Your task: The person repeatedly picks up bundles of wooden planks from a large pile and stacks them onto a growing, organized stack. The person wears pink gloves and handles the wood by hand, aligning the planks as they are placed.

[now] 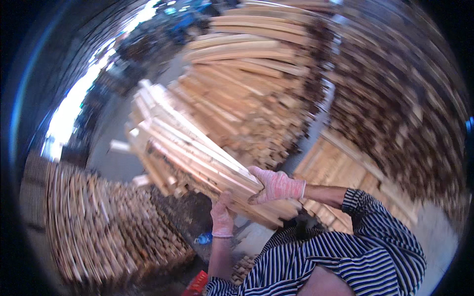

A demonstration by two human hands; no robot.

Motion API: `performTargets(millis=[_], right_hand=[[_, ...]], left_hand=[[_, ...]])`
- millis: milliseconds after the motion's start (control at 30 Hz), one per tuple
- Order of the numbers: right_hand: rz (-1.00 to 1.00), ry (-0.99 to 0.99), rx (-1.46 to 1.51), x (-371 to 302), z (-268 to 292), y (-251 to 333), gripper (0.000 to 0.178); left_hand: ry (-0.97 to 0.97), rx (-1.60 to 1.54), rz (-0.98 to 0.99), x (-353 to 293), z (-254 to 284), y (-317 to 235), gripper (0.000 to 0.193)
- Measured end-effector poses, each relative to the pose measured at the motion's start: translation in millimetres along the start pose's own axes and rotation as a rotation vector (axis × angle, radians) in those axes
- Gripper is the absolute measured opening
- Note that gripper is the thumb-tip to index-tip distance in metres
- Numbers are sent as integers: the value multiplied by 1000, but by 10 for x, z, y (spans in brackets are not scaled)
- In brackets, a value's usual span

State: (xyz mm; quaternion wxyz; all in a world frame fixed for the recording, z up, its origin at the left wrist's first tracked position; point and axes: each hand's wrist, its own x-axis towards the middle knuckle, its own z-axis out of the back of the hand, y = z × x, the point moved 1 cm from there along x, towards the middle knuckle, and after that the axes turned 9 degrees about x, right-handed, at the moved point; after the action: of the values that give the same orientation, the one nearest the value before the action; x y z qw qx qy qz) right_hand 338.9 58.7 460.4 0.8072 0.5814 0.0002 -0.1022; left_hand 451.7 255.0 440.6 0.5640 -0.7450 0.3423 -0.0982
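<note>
A bundle of long, pale wooden strips [197, 153] slants from near my body toward the far left. My right hand [276, 186], in a pink and white work glove, is closed over the top of the bundle near its close end. My left hand [223, 216], gloved alike, grips the same strips from the near-left side, its fingers partly hidden beneath them. At their far end the strips fan slightly apart. Directly behind them, a large pile of wooden strips [232, 93] shows many cut ends facing me.
Tall stacks of wooden strips stand at the left [98, 222] and along the right [400, 103]. Flat boards [340, 172] lie right of my hands. A red object [197, 282] and a small blue item [203, 239] are low, near my left forearm.
</note>
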Motion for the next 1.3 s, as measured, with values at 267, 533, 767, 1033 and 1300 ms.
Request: performTargets(millis=[267,533,767,1033,1300], right_hand=[[-10,-562,10,-1079,1094,-1058,114],[-99,-848,56,-2130,1150,-2576,99],[-450,-1036,185,-2619,1099,-3485,108],[-120,-1273,335,-3731,492,-3006,111],[-724,-1687,947,-4944,-888,-3327,119]], left_hand=[[716,719,-164,725,-1314,1382,51],[1247,1598,-498,1598,-1849,3232,51],[1445,1487,-655,1188,-3035,3454,50],[1537,1178,-225,-130,-3733,2921,64],[1244,741,903,-1743,-3221,4883,60]])
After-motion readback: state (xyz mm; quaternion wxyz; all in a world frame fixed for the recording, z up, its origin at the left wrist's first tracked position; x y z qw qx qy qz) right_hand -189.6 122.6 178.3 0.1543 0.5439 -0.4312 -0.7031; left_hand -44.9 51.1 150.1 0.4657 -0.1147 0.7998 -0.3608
